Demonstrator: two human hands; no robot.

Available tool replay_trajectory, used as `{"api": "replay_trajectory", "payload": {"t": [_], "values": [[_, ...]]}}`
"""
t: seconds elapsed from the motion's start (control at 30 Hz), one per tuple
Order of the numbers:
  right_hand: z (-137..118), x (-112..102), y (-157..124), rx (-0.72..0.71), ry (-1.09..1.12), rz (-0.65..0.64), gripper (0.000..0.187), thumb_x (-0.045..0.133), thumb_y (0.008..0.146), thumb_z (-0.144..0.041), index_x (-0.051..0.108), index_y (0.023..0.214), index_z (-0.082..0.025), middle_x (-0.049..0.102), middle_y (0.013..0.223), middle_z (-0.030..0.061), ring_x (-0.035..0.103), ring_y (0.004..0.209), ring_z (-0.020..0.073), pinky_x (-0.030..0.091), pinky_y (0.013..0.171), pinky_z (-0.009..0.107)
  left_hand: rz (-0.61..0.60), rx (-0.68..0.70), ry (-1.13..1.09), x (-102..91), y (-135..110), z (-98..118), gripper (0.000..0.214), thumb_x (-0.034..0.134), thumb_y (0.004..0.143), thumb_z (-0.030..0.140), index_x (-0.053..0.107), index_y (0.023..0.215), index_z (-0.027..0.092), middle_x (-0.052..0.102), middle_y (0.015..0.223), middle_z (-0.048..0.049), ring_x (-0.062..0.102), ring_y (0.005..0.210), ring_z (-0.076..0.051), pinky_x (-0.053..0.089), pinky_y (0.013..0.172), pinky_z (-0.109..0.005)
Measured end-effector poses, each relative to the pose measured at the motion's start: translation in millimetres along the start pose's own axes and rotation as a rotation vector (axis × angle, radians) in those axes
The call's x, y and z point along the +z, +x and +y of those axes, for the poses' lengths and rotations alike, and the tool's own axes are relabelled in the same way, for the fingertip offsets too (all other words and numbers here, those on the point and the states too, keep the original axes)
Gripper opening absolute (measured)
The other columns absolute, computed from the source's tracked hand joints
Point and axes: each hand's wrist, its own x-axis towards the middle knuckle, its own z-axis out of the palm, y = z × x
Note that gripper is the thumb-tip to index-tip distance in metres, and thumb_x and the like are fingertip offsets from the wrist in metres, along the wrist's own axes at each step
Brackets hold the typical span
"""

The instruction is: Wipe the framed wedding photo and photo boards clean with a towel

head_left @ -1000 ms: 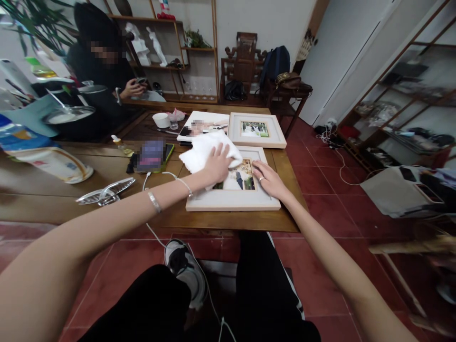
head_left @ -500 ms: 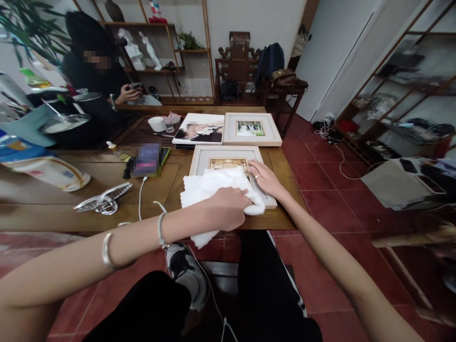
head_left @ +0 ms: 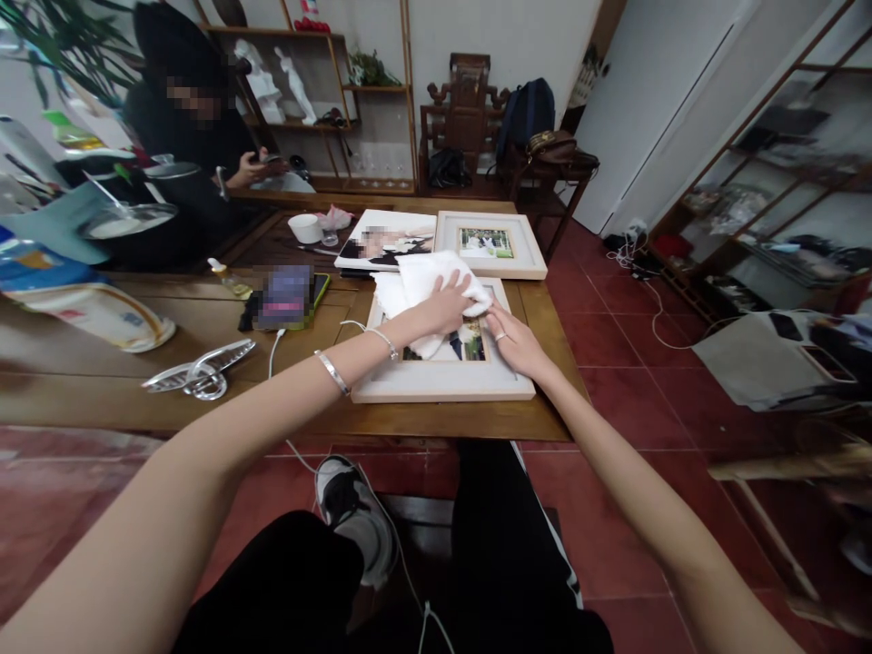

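A white towel (head_left: 417, 282) lies bunched over the upper part of a pale-framed picture frame (head_left: 442, 389) on the table. My left hand (head_left: 442, 304) presses on the towel, its fingers somewhat spread and curled into the cloth. At the frame's right side, my right hand (head_left: 516, 342) holds the edge, with its fingertips near the towel's corner. Part of the photo shows below the towel; the rest is covered.
Behind are another framed picture (head_left: 490, 263) and a photo panel (head_left: 388, 241). Left on the wooden table (head_left: 306, 377) are a phone (head_left: 286, 295), a silver hair claw (head_left: 204, 371) and a blue-white pouch (head_left: 88, 300). Across the table sits a person (head_left: 183, 109) holding a small object.
My left hand and the towel have moved away from me, from the frame's near edge to its far part, baring the lower border. My right hand stays at the frame's right side.
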Motion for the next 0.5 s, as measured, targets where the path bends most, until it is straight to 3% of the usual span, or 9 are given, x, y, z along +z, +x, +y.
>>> {"api": "replay_trajectory", "payload": {"t": [0.1,0.27,0.4,0.5], "values": [[0.6,1.6,-0.3,0.038,0.059,0.034,0.052,0.027,0.096,-0.059,0.051,0.132,-0.030,0.033,0.156,0.0008,0.031,0.143,0.0257,0.027,0.116,0.051,-0.052,0.012,0.004,1.0,-6.9,11.1,0.054,0.043,0.082,0.001,0.052,0.134,0.010,0.011,0.160,-0.0190,0.002,0.147,-0.038,0.015,0.115,-0.060],[0.3,1.7,0.1,0.066,0.111,0.030,0.069,0.027,0.093,-0.065,0.033,0.147,-0.022,0.038,0.153,0.0092,0.036,0.141,0.0250,0.027,0.117,0.048,-0.117,0.034,-0.079,-12.1,-35.0,37.8,0.054,0.043,0.084,0.002,0.052,0.136,0.013,0.013,0.160,-0.0181,0.007,0.147,-0.037,0.017,0.115,-0.060],[-3.3,-1.2,-0.6,0.091,0.107,0.023,0.069,0.023,0.092,-0.069,0.047,0.141,-0.026,0.045,0.150,0.0047,0.035,0.141,0.0230,0.023,0.119,0.046,-0.170,0.123,-0.120,-18.2,-60.9,63.3,0.054,0.044,0.084,0.003,0.054,0.135,0.019,0.016,0.160,-0.0147,0.011,0.147,-0.037,0.021,0.113,-0.061],[-4.4,-2.1,-1.1,0.093,0.113,0.022,0.070,0.023,0.091,-0.070,0.048,0.140,-0.027,0.044,0.150,0.0033,0.035,0.141,0.0223,0.022,0.120,0.044,-0.172,0.202,-0.126,-18.9,-74.4,75.0,0.048,0.046,0.086,0.009,0.056,0.132,0.020,0.016,0.160,-0.0135,0.011,0.147,-0.038,0.022,0.113,-0.060]]}}
